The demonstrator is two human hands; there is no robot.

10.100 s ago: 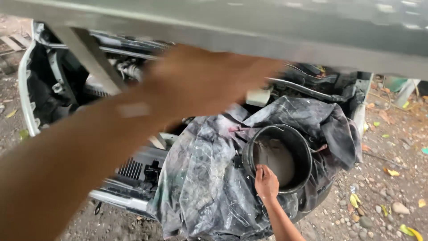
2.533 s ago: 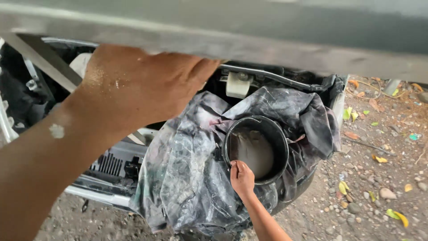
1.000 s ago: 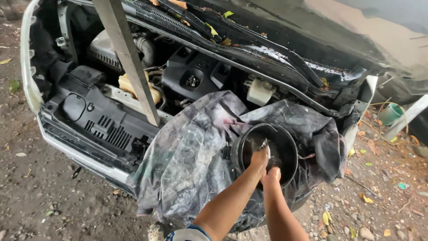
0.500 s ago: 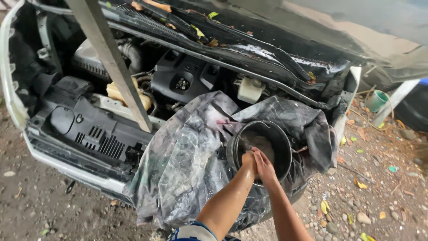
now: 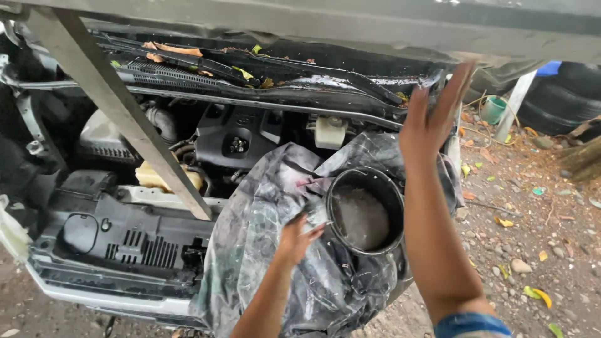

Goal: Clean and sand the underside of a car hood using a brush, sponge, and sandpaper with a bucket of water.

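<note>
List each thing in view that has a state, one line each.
Hood: raised.
Prop rod: propping the hood.
Black bucket: tilted, holding grey residue, on the sheet.
Plastic sheet: draped over the car's front.
Left hand: gripping the sheet.
Right hand: raised, open.

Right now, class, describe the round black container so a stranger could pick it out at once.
Start at the open engine bay, then go to the paint-stained plastic sheet on its right. The round black container sits there beside the left hand: the only open circular rim, greyish inside.
</note>
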